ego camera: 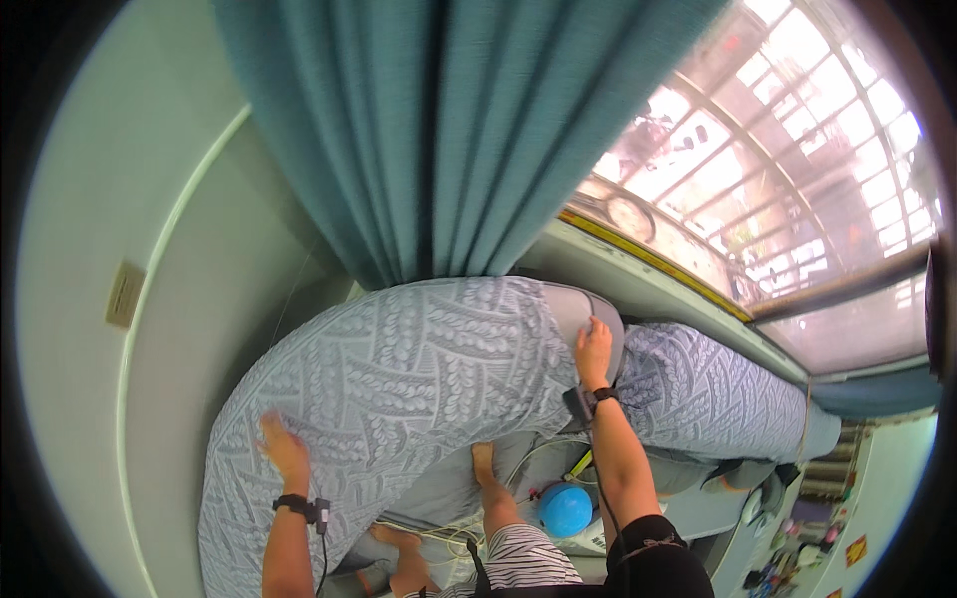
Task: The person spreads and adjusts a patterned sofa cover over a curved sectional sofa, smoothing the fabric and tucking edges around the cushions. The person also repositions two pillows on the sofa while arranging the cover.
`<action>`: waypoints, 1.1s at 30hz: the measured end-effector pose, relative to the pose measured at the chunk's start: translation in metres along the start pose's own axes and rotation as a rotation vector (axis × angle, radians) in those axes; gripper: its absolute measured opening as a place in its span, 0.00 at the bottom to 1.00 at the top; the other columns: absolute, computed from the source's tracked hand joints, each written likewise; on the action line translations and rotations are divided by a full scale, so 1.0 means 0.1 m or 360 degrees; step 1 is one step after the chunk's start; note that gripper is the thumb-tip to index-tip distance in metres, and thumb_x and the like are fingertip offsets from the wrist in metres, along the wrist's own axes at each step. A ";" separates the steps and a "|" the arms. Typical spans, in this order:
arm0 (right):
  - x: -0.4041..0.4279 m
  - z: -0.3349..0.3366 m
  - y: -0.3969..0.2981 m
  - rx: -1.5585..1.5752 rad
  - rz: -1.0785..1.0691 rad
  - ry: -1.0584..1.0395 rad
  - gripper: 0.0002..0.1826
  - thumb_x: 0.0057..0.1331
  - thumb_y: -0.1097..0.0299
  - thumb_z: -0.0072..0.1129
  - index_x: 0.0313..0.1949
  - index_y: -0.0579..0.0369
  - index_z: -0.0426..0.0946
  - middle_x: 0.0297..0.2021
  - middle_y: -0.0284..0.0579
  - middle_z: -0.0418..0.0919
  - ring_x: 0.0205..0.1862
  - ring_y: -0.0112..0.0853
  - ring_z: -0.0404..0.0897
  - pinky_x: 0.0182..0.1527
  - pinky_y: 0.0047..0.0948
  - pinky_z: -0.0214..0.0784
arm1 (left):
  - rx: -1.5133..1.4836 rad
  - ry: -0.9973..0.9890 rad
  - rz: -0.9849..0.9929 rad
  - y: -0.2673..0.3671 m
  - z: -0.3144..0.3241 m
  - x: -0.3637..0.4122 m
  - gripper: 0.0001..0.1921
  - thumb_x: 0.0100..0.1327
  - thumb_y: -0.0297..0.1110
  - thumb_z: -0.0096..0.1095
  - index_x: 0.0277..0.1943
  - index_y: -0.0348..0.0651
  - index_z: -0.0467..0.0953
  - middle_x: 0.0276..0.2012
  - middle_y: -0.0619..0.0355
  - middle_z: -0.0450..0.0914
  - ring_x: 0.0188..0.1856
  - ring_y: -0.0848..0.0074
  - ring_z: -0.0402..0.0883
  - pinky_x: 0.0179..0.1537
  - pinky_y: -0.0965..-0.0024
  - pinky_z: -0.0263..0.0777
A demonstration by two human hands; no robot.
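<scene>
A grey-blue sofa cover [419, 359] with a woven leaf-like pattern lies over the curved top of a sofa back. My left hand [284, 448] is over its left part, slightly blurred, with the fingers apart and nothing gripped. Whether those fingertips press on the fabric I cannot tell. On the right, past the cover's edge, a bare light-grey end of the sofa back [570, 308] shows. My right hand [594, 351] rests at that bare end with its fingers extended, holding nothing visible. Both wrists carry black straps with small cabled devices.
A second backrest with matching fabric [703, 389] continues to the right, below a barred window [748, 172]. Teal curtains [434, 134] hang behind the sofa. On the grey seat are a blue ball-like object [565, 510], loose pale cables [448, 532] and my bare feet.
</scene>
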State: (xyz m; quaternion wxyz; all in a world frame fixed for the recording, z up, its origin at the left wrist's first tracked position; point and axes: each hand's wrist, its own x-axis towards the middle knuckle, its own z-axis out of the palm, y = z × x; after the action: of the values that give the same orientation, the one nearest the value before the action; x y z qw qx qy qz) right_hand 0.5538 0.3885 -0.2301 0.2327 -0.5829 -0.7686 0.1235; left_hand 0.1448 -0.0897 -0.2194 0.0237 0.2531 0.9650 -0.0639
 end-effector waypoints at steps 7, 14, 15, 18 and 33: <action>-0.68 -0.11 -0.09 -0.0066 0.0099 0.0030 0.19 0.54 0.55 0.68 0.39 0.50 0.74 0.34 0.42 0.77 0.40 0.42 0.73 0.46 0.42 0.57 | -0.1097 -0.0262 0.1401 3.20 -0.95 0.66 0.17 0.56 0.17 0.47 0.45 0.44 0.78 0.44 0.51 0.80 0.47 0.54 0.78 0.47 0.58 0.72; -0.66 -0.45 0.29 0.0607 0.0653 -0.0269 0.16 0.56 0.58 0.68 0.31 0.55 0.71 0.19 0.51 0.73 0.22 0.50 0.74 0.27 0.44 0.64 | -0.0779 -0.0166 0.2033 5.34 -1.06 0.96 0.29 0.54 0.15 0.53 0.59 0.51 0.72 0.51 0.54 0.78 0.55 0.56 0.75 0.53 0.60 0.72; -0.65 -0.53 0.38 0.0736 0.0658 -0.0287 0.16 0.57 0.59 0.67 0.32 0.55 0.71 0.19 0.51 0.73 0.23 0.50 0.74 0.26 0.43 0.64 | -0.0608 -0.0243 0.2060 5.47 -1.00 1.02 0.30 0.54 0.16 0.54 0.60 0.52 0.71 0.52 0.54 0.77 0.54 0.56 0.75 0.53 0.59 0.72; -0.56 -0.67 0.62 0.0930 0.0650 -0.0367 0.15 0.62 0.60 0.65 0.33 0.54 0.69 0.20 0.50 0.74 0.24 0.49 0.75 0.27 0.41 0.65 | -0.0218 -0.0561 0.2141 5.70 -0.87 1.18 0.21 0.53 0.22 0.63 0.51 0.50 0.74 0.47 0.52 0.78 0.50 0.55 0.78 0.47 0.56 0.73; -0.54 -0.51 1.04 0.0661 0.0791 -0.0042 0.14 0.60 0.65 0.64 0.41 0.53 0.70 0.38 0.45 0.76 0.45 0.42 0.75 0.46 0.44 0.63 | -0.0204 -0.0196 0.1643 5.94 -0.72 1.00 0.14 0.61 0.30 0.58 0.49 0.51 0.70 0.40 0.51 0.77 0.40 0.50 0.78 0.37 0.53 0.71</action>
State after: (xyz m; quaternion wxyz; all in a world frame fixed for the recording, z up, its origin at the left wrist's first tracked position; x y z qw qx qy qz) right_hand 0.6777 0.3632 -0.2455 0.2993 -0.6912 -0.5640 0.3384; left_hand 0.3492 0.4817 -0.2220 0.1241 0.6896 0.7134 0.0005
